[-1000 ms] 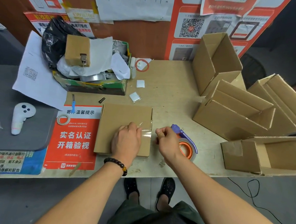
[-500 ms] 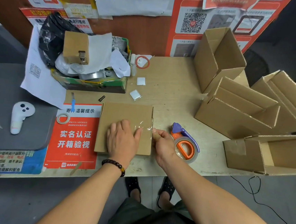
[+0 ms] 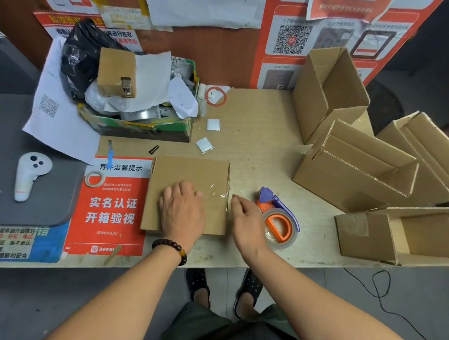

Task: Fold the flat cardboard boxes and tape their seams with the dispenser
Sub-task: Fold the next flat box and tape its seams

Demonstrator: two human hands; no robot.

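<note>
My left hand [image 3: 182, 211] lies flat, fingers spread, on the matte brown flat cardboard box [image 3: 190, 176] at the front of the pale woodgrain table [image 3: 262, 135]. Glossy, crinkled clear tape [image 3: 217, 192] crosses its right edge. My right hand [image 3: 248, 220], loosely open, holds nothing beside the orange-and-purple dispenser [image 3: 277, 220]. The wall sheet [image 3: 206, 1] reads 15585198 99.

My left hand [image 3: 182, 213] is lying flat on the folded box [image 3: 190, 174] before me. The tape dispenser [image 3: 278, 221] is sitting just right of it, behind my right hand [image 3: 248, 221]. Assembled boxes [image 3: 355, 166] are standing further right.
</note>
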